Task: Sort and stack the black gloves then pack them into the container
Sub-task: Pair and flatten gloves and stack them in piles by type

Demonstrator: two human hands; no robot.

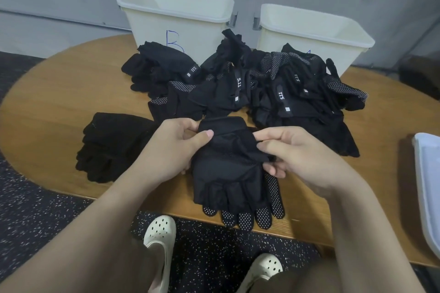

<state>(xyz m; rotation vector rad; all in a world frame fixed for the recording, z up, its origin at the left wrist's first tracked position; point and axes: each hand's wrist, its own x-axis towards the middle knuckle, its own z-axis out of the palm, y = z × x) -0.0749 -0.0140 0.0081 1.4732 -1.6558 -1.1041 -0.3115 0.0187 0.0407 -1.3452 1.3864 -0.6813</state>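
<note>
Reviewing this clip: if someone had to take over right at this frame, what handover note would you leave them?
Left hand: grips the cuff end of the held gloves, thumb on top.
Right hand: pinches the same gloves at their right edge.
The held gloves lie one on another over the near table edge, dotted fingertips towards the person.
Done: a small stack lies on the left of the table.
Left: the unsorted pile in the middle is large. Bin B and the right bin stand behind it; no gloves show in either, though their floors are hidden.

2 bins (175, 21) (314, 35), 1 lid (428, 181), gloves (238, 88) uncountable.
</note>
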